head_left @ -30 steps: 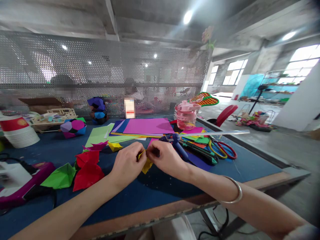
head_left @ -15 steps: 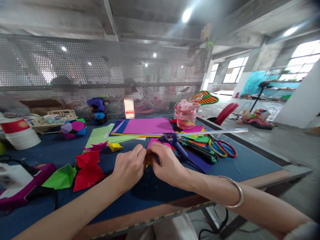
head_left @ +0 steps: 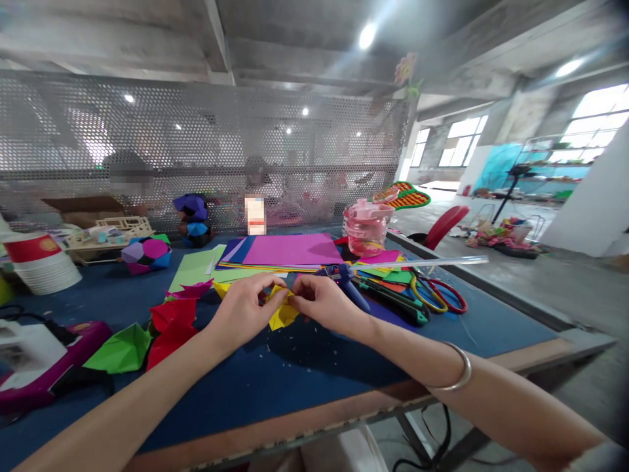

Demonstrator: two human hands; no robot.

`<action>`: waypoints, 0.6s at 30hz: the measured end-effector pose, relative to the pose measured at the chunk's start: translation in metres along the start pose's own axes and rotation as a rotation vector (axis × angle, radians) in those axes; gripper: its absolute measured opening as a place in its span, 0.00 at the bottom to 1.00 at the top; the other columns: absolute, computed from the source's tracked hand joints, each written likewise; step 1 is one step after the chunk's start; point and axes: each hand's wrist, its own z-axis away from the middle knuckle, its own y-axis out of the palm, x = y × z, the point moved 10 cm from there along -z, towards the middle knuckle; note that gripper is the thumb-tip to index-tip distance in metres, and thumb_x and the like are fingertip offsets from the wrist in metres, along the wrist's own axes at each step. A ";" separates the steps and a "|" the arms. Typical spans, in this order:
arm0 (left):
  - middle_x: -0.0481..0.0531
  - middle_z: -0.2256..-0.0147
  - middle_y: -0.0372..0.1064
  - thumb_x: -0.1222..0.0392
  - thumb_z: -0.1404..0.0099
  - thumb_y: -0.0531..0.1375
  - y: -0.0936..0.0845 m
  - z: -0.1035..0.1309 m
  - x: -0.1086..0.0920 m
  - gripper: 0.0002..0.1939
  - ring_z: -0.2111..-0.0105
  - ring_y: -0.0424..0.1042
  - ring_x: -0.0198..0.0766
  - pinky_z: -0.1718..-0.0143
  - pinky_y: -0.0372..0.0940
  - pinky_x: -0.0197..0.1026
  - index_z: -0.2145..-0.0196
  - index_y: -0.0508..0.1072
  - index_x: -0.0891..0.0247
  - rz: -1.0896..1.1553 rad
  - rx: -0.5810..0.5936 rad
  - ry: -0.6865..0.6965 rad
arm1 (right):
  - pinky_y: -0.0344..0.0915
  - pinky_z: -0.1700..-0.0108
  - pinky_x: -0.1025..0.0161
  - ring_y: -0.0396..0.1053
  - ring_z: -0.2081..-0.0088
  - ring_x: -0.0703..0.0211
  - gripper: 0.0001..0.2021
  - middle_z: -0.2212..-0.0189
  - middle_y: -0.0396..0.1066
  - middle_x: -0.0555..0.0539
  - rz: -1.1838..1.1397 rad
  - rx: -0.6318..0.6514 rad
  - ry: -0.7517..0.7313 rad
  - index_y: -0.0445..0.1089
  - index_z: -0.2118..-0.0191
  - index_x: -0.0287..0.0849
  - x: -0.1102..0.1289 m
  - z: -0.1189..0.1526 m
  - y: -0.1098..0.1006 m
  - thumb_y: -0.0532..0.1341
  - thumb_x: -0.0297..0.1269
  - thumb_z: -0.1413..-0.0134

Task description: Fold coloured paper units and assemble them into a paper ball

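Between my two hands is a small folded piece of yellow paper (head_left: 284, 317), held a little above the blue table top (head_left: 255, 393). My left hand (head_left: 248, 307) pinches its upper left side between thumb and fingers. On the other side, my right hand (head_left: 319, 303) pinches the paper's upper right edge; those fingertips partly hide it. Another yellow folded paper (head_left: 221, 288) lies just behind my left hand. Beside my left forearm are red folded paper (head_left: 171, 324) and green folded paper (head_left: 122, 349). A blue glue gun (head_left: 348, 282) with a long clear stick rests just beyond my right hand.
Coloured sheets (head_left: 295, 249) are stacked at the back, near a pink jar (head_left: 364, 229). Right of the glue gun lie a dark green cutter (head_left: 393, 300) and scissors (head_left: 455, 303). Paper cups (head_left: 44, 272) and a purple device (head_left: 73, 354) stand left. A perforated screen (head_left: 196, 131) closes the back.
My hands have turned and moved slightly apart, and the left one now shows its thumb side. More of the yellow paper between them has come into sight.
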 end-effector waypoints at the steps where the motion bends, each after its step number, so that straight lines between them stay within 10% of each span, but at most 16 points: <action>1: 0.53 0.65 0.76 0.53 0.34 0.58 0.000 0.000 0.006 0.11 0.67 0.74 0.40 0.66 0.68 0.39 0.62 0.75 0.63 0.087 0.004 -0.059 | 0.63 0.77 0.68 0.65 0.78 0.65 0.05 0.78 0.67 0.52 -0.034 -0.019 0.021 0.66 0.71 0.41 -0.003 -0.001 -0.002 0.62 0.35 0.47; 8: 0.58 0.55 0.74 0.50 0.45 0.67 0.029 0.008 0.027 0.26 0.65 0.77 0.44 0.72 0.74 0.42 0.52 0.68 0.63 0.618 0.158 -0.380 | 0.67 0.73 0.67 0.67 0.76 0.65 0.07 0.75 0.68 0.52 -0.240 -0.187 0.040 0.64 0.70 0.41 -0.003 -0.001 -0.018 0.62 0.37 0.49; 18: 0.48 0.71 0.72 0.60 0.47 0.59 0.032 0.010 0.045 0.11 0.75 0.73 0.37 0.73 0.71 0.39 0.64 0.72 0.64 0.471 0.191 -0.427 | 0.67 0.64 0.66 0.69 0.65 0.62 0.14 0.59 0.72 0.46 0.117 -0.230 -0.216 0.67 0.53 0.41 0.034 0.012 -0.022 0.64 0.37 0.45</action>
